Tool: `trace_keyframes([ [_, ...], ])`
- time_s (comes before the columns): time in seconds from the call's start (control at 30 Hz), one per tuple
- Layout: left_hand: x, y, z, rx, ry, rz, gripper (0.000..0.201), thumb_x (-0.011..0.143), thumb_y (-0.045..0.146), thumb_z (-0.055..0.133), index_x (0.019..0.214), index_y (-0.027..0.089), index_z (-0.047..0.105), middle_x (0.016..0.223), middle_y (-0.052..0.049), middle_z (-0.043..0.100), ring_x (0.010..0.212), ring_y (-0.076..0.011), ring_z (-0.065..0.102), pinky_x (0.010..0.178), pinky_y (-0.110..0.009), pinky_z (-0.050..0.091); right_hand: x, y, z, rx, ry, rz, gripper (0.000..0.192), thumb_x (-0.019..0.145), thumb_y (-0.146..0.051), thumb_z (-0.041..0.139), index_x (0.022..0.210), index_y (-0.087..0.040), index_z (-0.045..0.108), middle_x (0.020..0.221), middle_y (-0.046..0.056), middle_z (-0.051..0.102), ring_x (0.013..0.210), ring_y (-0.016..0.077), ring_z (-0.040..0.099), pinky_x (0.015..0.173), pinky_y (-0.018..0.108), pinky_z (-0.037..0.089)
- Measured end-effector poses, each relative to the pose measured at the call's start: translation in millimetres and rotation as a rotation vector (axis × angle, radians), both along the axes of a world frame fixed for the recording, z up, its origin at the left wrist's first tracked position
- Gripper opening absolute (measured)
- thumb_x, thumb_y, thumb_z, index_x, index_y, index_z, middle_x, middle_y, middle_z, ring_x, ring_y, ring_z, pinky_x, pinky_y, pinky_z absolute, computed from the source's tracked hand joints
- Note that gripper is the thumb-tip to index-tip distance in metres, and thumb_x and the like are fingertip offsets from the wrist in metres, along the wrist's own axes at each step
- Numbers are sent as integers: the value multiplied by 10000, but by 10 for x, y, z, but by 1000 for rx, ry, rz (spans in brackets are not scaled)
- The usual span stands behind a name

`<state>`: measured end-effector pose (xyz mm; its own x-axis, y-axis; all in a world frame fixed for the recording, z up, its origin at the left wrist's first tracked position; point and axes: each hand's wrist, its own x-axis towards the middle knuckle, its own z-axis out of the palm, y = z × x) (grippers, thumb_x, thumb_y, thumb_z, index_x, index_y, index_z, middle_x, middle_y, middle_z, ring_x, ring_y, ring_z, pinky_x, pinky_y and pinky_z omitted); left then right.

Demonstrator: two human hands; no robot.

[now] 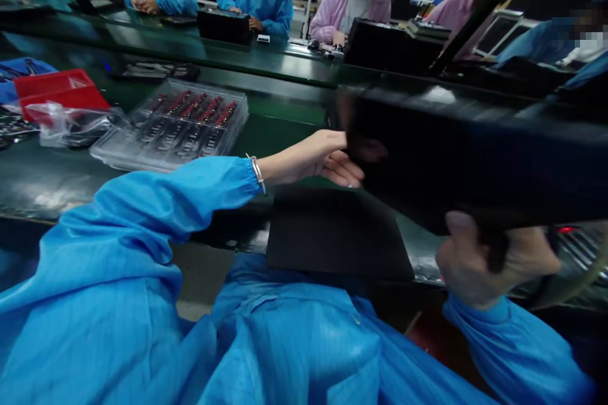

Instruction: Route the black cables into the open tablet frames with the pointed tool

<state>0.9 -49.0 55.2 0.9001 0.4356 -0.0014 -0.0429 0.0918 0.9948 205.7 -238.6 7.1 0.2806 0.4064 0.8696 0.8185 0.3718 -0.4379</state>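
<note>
Both hands are lifting a large black panel (475, 158) above the dark mat (332, 234): left hand (327, 158) gripping its end, right hand (489, 259) clasping underneath. Lowering it will likely need levelling.

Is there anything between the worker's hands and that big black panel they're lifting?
Nothing visible. The left hand touches the black panel's left edge, and the right hand grips its near underside. The clear tray lies off to the left.
</note>
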Motion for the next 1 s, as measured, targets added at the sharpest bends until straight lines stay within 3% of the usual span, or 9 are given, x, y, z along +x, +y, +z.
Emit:
trace_keyframes([
  [0.07,-96,-125,31,32,-118,-9,373,976,533,619,963,184,487,905,-101,777,800,-201,782,729,-285,617,-75,99,69,230,218,-24,214,796,-267,850,994,-197,813,867,45,775,916,293,770,929,489,637],
  [0.1,-139,-179,49,80,-156,-7,415,960,557,659,955,193,461,876,-93,778,760,-194,781,691,-268,616,-117,124,111,264,354,9,182,778,-250,861,946,-199,814,870,37,771,959,293,763,987,502,613],
  [0.13,-174,-227,68,144,-171,3,442,940,564,697,944,198,449,820,-71,769,689,-175,766,634,-237,601,-160,127,155,223,495,54,130,780,-235,854,898,-208,809,898,30,773,1031,289,750,1059,505,578],
  [0.23,-223,-326,90,289,-150,91,423,921,517,747,890,189,482,610,11,683,446,-92,630,447,-147,473,-271,35,281,-92,828,186,59,816,-212,800,811,-253,759,1030,7,778,1233,261,679,1202,489,476],
  [0.37,-200,-379,-7,184,-95,194,451,969,517,685,756,165,503,557,8,657,408,-75,606,403,-134,437,-339,-90,346,-344,1078,224,145,757,-225,831,863,-270,743,1205,28,761,1297,288,647,1135,511,551],
  [0.5,-168,-359,-197,22,-9,220,502,975,540,666,709,151,492,570,-1,673,415,-64,612,406,-124,434,-316,-96,269,-488,1125,245,154,797,-241,802,946,-266,774,1346,45,713,1340,295,626,1126,494,564],
  [0.63,-137,-314,-331,-59,50,233,509,962,539,674,699,143,493,546,5,654,407,-51,593,397,-116,407,-245,-67,148,-570,1156,284,146,863,-285,763,1007,-273,787,1339,46,721,1261,284,685,1122,481,566],
  [0.87,-128,-298,-356,-104,102,250,465,983,485,661,718,134,508,548,1,649,403,-44,581,395,-113,393,-116,-34,-28,-641,1115,392,174,910,-318,730,1061,-261,796,1149,74,790,1193,284,721,1081,483,592],
  [1.0,-144,-306,-359,-96,92,236,462,989,493,654,737,134,506,564,-5,659,418,-50,597,402,-112,409,-133,-26,43,-646,1024,391,166,934,-344,711,1064,-280,792,1202,64,776,1223,289,707,1087,488,592],
])
